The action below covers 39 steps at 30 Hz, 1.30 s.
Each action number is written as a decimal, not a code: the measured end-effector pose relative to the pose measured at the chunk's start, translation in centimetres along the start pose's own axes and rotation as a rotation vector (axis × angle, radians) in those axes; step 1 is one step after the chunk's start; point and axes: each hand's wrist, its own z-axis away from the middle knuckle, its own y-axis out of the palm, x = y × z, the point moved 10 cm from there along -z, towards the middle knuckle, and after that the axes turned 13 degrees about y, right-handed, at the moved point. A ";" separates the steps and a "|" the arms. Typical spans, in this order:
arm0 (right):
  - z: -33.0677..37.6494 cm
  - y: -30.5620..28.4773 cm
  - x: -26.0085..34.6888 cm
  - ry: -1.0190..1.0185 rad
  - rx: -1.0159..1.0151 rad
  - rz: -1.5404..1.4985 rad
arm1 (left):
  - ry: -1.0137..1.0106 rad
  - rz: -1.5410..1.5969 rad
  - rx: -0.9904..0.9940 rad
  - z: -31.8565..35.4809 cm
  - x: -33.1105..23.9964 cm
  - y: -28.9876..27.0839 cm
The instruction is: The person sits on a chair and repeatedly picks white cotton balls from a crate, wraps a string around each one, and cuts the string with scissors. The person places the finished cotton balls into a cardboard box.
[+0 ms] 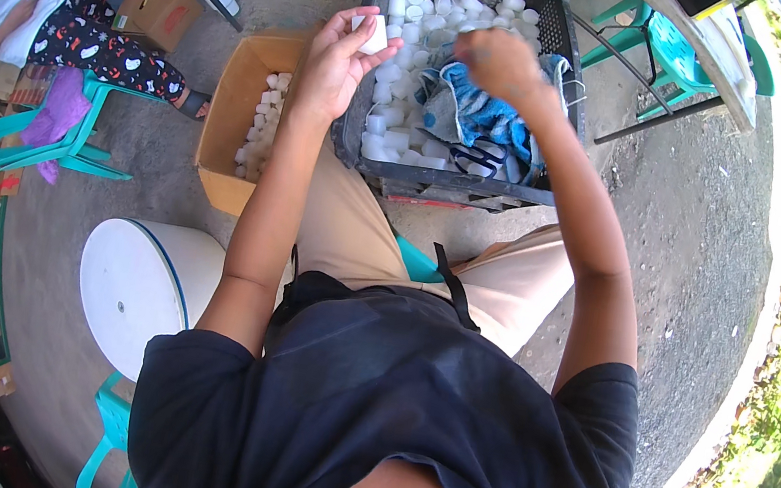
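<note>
My left hand [334,69] grips a small white plastic cylinder [372,36] between thumb and fingers, above the left side of a black plastic crate [460,183]. Many similar white cylinders [397,116] fill the crate. Over its right part is my right hand [503,65], smeared by motion, so its fingers cannot be made out. Just under that hand a blue and white cloth [482,106] lies on the cylinders. A dark striped item [480,158] rests beside the cloth, near the crate's front wall.
Left of the crate stands an open cardboard box [229,109] with more white cylinders inside. A white round-lidded drum [136,292] stands nearer on the left. Another person [88,37] sits at far left by a green chair [90,123]. A table [711,60] is at upper right.
</note>
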 end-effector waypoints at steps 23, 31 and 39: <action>1.9 -2.6 0.4 -0.208 -0.129 -0.836 | -0.210 -0.663 0.299 3.8 4.0 3.7; 5.2 -2.1 -6.9 -0.055 -0.166 -1.021 | -0.251 -0.311 0.277 7.0 4.5 5.4; 6.9 -4.4 -6.6 -0.086 -0.088 -1.056 | -0.048 -0.505 0.233 6.8 1.3 4.2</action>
